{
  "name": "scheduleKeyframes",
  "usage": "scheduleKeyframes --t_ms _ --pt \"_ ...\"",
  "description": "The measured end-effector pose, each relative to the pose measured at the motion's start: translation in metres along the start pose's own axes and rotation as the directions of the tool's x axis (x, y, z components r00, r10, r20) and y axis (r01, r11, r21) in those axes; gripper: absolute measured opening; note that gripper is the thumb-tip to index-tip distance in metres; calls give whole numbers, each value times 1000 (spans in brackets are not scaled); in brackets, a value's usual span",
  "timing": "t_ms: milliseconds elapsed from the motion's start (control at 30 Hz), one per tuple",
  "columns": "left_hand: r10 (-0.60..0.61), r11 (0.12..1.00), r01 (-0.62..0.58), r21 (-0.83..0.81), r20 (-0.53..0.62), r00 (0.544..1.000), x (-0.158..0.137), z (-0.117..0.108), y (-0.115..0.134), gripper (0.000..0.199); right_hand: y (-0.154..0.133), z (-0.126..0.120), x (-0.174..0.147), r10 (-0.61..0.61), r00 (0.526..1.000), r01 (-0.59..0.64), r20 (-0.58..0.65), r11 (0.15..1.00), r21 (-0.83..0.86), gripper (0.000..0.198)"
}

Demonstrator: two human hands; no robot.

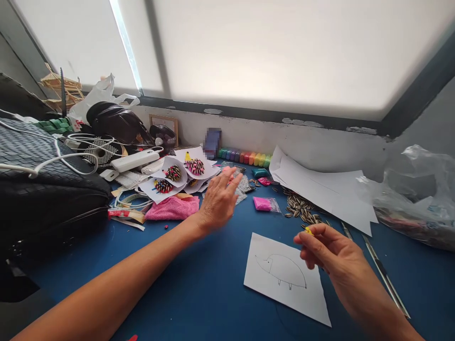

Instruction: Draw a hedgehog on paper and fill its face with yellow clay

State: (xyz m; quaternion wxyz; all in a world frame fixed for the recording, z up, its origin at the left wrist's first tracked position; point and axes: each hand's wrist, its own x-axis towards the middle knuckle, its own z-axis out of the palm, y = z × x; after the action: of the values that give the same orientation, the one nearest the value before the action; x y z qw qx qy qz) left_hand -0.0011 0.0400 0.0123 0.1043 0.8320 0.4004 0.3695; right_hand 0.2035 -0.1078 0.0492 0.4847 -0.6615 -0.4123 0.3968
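My left hand (219, 199) reaches over the middle of the table, fingers stretched out, above some crumpled clear plastic packets (243, 185). Something pinkish shows by its fingertips, too hidden to name. Between thumb and fingers, my right hand (332, 253) pinches a small piece of yellow clay (308, 230). Beside that hand lies a sheet of white paper (256, 272) with a hedgehog outline drawn in pen. A pile of striped sunflower seeds (302, 208) is just beyond it. Left of the seeds sits a bag of bright pink clay (262, 204).
Paper sheets with finished seed hedgehogs (173, 174) lie at the back left, near a pink cloth (173, 208). A row of coloured clay packs (247, 157) lines the wall. Blank paper (323, 189), a craft knife (386, 277) and a plastic bag (419, 199) occupy the right.
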Motion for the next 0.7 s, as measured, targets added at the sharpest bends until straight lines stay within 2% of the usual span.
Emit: scheduleKeyframes --t_ms 33,67,100,133,200,233,300,367,467,567,700 --pt "48 994 -47 -98 3 999 -2 -3 10 42 1 1 0 -30 1000 30 4 999 -22 40" --pt "80 968 -62 -243 65 995 -5 -6 21 33 2 2 0 -62 998 62 10 997 -46 39" --pt "72 919 5 -394 182 981 -8 -8 32 25 3 3 -1 -95 995 96 16 993 -70 39" --pt "31 851 143 -506 320 947 -11 -10 42 23 4 4 -2 -122 992 124 25 988 -90 40" --pt "23 633 436 -640 578 816 -17 -12 56 28 5 6 -4 -160 986 163 39 979 -122 40" --pt "61 524 520 -674 639 767 -18 -11 60 32 5 7 -5 -166 985 171 45 976 -137 40" --pt "118 383 611 -693 692 712 -21 -9 63 36 3 10 -8 -164 985 172 60 971 -168 36" --pt "122 319 634 -704 694 710 -23 -6 62 34 2 12 -10 -162 982 178 94 964 -199 34" --pt "74 281 639 -716 680 729 -24 -4 60 32 0 14 -13 -212 967 239 138 943 -231 32" --pt "36 290 647 -705 684 729 -23 -5 61 32 3 13 -15 -279 954 298 106 910 -288 29" --pt "27 296 645 -704 682 731 -23 -5 60 28 8 11 -16 -266 962 271 61 907 -322 31"
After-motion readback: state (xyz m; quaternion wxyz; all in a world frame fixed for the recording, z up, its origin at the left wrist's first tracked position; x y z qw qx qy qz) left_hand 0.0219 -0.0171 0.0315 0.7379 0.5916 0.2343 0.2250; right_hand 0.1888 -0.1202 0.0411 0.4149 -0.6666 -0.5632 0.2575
